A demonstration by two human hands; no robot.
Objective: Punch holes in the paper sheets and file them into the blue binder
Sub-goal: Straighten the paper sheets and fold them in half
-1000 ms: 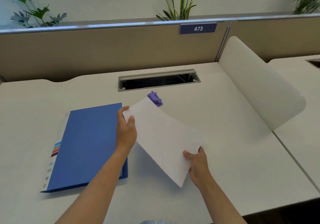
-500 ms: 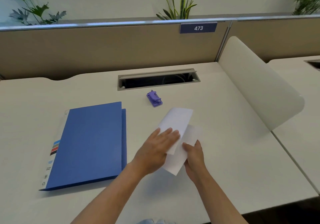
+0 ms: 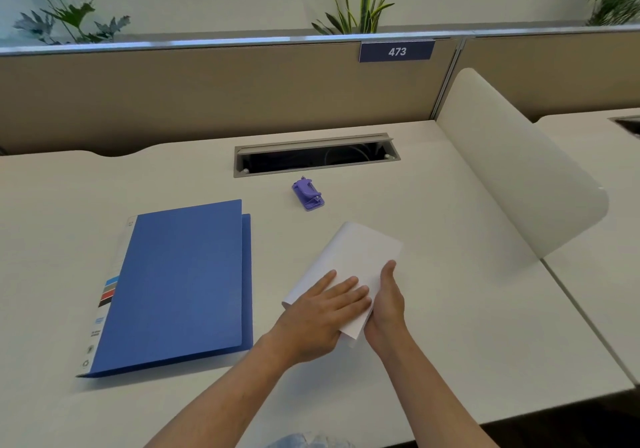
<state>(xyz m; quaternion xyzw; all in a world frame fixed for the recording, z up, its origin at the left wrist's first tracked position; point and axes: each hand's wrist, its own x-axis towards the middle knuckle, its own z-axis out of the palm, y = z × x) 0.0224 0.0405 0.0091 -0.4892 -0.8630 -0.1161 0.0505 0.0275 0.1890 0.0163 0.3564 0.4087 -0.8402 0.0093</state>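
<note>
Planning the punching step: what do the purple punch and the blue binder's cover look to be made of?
Purple hole punch: looks like moulded plastic, evenly coloured with a soft sheen; small metal fittings show at its front edge, though they are too small to be sure. Blue binder: its thin, flat cover with a smooth matte surface suggests plastic sheet or coated card; which one cannot be told.

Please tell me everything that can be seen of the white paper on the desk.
The white paper looks plain and blank, thin and matte. It is folded over on itself and lies flat on the white desk, set diagonally, right of the blue binder and nearer than the purple hole punch. The left hand presses flat on its near part; the right hand holds its right edge. No holes are visible.
</note>
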